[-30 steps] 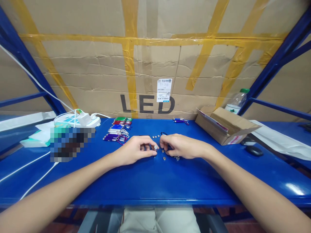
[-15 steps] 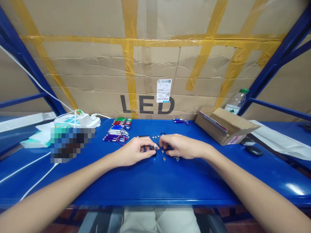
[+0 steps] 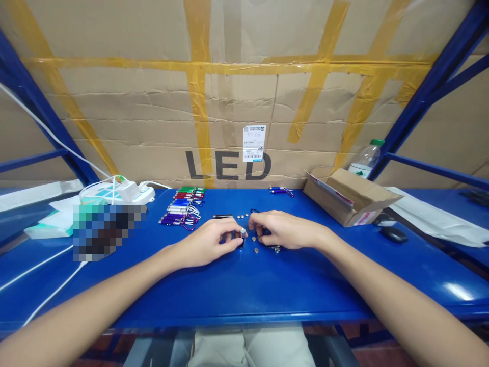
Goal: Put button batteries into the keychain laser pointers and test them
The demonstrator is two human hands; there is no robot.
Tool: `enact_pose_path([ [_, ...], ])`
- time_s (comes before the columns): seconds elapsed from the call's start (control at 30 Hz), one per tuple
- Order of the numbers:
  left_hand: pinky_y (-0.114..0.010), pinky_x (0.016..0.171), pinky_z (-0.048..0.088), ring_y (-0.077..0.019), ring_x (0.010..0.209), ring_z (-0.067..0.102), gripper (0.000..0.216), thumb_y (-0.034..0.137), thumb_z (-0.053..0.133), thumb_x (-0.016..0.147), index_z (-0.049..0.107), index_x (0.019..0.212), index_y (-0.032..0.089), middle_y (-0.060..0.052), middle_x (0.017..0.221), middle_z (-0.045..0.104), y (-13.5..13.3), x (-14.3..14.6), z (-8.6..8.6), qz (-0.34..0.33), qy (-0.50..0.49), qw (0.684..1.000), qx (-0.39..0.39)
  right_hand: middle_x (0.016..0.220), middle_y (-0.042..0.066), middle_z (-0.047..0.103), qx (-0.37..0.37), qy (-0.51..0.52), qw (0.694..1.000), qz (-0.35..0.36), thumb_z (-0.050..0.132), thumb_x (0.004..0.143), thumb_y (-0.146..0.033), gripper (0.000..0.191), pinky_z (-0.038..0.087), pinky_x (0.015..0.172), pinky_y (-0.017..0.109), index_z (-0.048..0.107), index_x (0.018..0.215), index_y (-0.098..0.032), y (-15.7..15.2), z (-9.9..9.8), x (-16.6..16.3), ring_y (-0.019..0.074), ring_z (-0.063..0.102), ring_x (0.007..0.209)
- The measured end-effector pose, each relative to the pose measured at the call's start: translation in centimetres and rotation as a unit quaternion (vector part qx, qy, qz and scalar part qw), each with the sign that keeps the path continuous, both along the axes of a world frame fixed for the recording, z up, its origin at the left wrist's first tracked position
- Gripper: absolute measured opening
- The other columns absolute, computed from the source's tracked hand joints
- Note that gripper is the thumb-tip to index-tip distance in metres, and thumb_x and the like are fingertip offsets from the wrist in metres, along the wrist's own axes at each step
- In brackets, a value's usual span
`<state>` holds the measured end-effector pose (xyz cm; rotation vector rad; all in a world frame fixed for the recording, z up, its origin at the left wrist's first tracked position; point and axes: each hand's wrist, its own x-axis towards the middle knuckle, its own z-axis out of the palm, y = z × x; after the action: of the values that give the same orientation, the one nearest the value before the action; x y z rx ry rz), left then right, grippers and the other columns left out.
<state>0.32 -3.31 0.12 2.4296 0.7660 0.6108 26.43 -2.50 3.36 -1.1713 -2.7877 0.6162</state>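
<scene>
My left hand [image 3: 208, 242] is closed around a small upright tube [image 3: 242, 233] with a silver top and dark body, pinched between thumb and fingers just above the blue table. Close by on the right, my right hand [image 3: 284, 229] is curled with its fingertips down near the tabletop; whatever they hold is hidden. Small round button cells [image 3: 256, 250] lie between and beyond the hands, several in a short row [image 3: 242, 217]. Partly under my right palm are small metal pieces [image 3: 275, 248]. A black tube [image 3: 222, 216] lies behind my left fingers.
Several coloured keychain flashlights [image 3: 183, 209] lie in a column at left, with blue ones [image 3: 280, 190] at the back. An open cardboard box [image 3: 340, 199], a bottle [image 3: 365, 159] and a black mouse [image 3: 394, 234] are at right. A power strip [image 3: 147, 194] with white cables sits at left.
The whole view has shifted slightly. Both hands keep nearly the same pose, the left still on the tube and the right still curled beside the button cells.
</scene>
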Motion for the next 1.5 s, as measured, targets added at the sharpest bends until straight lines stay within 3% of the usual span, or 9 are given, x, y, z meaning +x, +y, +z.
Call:
enact_pose_path([
  [0.27,-0.028,0.079,0.051,-0.017,0.082,0.066,0.02,0.035,0.061,0.105,0.073,0.11,0.02,-0.005,0.101,0.073,0.1,0.0,-0.1,0.004,-0.004,1.0,-0.009,0.104,0.005,0.071,0.003,0.002,1.0,0.005,0.067,0.088,-0.007,0.027,0.043,0.071,0.026,0.061,0.112,-0.02,-0.1,0.0,0.0,0.0193,0.064,0.086],
  [0.93,-0.027,0.081,0.05,-0.0172,0.087,0.066,0.019,0.034,0.063,0.105,0.073,0.113,0.021,-0.003,0.105,0.072,0.1,-0.1,-0.3,0.003,-0.001,1.0,-0.015,0.101,0.004,0.072,0.01,0.008,1.0,0.001,0.066,0.088,-0.007,0.028,0.043,0.072,0.027,0.062,0.113,-0.02,-0.1,-0.2,-0.1,0.0199,0.065,0.086],
  [1.07,-0.028,0.085,0.05,-0.0189,0.094,0.067,0.018,0.033,0.063,0.105,0.073,0.112,0.02,-0.005,0.108,0.073,0.3,-0.1,-0.4,-0.005,-0.001,1.0,-0.021,0.104,0.005,0.072,0.068,0.066,0.995,0.001,0.065,0.094,-0.013,0.027,0.046,0.083,0.031,0.06,0.12,-0.019,0.1,-0.5,0.0,0.0221,0.064,0.095],
  [1.2,-0.027,0.081,0.048,-0.0172,0.087,0.063,0.014,0.03,0.063,0.105,0.072,0.106,0.02,-0.002,0.099,0.071,0.3,0.0,-0.5,-0.014,-0.001,1.0,-0.02,0.11,0.005,0.071,0.103,0.158,0.982,0.0,0.065,0.096,-0.017,0.029,0.047,0.086,0.033,0.06,0.124,-0.021,-0.2,-0.3,-0.3,0.0212,0.063,0.096],
  [1.5,-0.026,0.082,0.046,-0.0157,0.087,0.061,0.012,0.026,0.061,0.106,0.07,0.102,0.019,-0.001,0.1,0.069,0.1,0.1,-0.3,-0.037,-0.008,0.999,-0.002,0.105,0.001,0.069,0.054,0.243,0.968,0.025,0.067,0.093,-0.017,0.035,0.047,0.076,0.027,0.062,0.127,-0.022,-1.0,0.0,-1.1,0.015,0.059,0.082],
])
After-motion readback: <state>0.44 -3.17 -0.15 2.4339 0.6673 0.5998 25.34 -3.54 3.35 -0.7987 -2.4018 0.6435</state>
